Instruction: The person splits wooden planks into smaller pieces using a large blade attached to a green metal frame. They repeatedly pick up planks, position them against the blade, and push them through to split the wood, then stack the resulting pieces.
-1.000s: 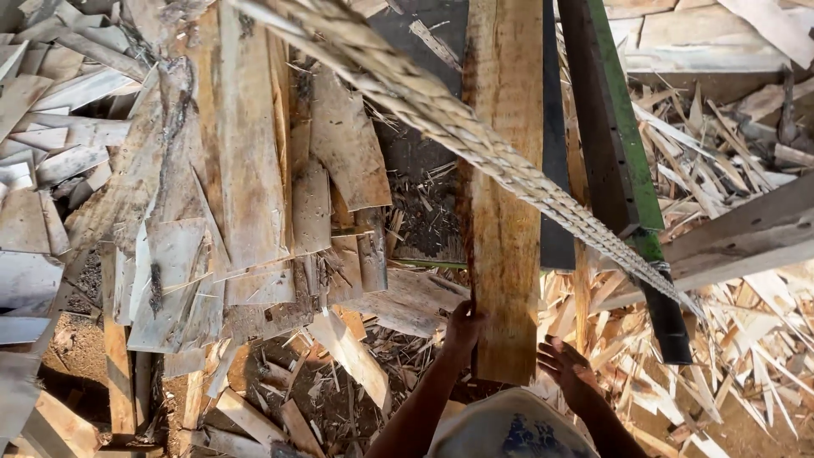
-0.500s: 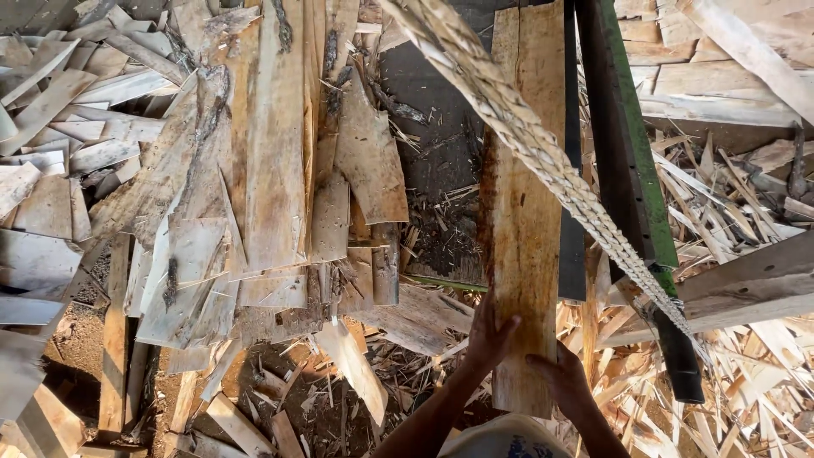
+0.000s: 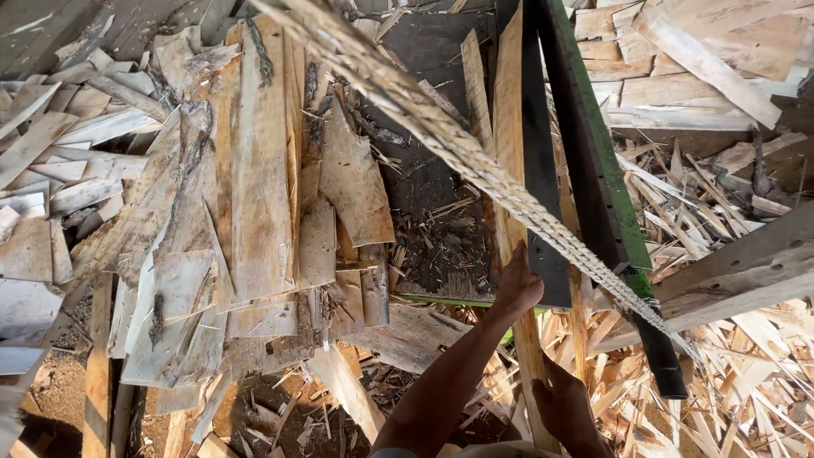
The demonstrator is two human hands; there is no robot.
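Down at the lower middle of the frame, we grip a long wooden plank [image 3: 511,161] turned on its edge: our left hand [image 3: 517,287] closes on its side, our right hand [image 3: 564,405] clasps its near end at the bottom edge. Just right of it runs a green-edged dark beam [image 3: 593,161], a braided rope [image 3: 441,131] crosses diagonally above, and stacked slabs [image 3: 254,187] fill the left.

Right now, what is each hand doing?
Left hand: closed on the edge of the upright wooden plank.
Right hand: on the plank's lower end; grip cannot be told.
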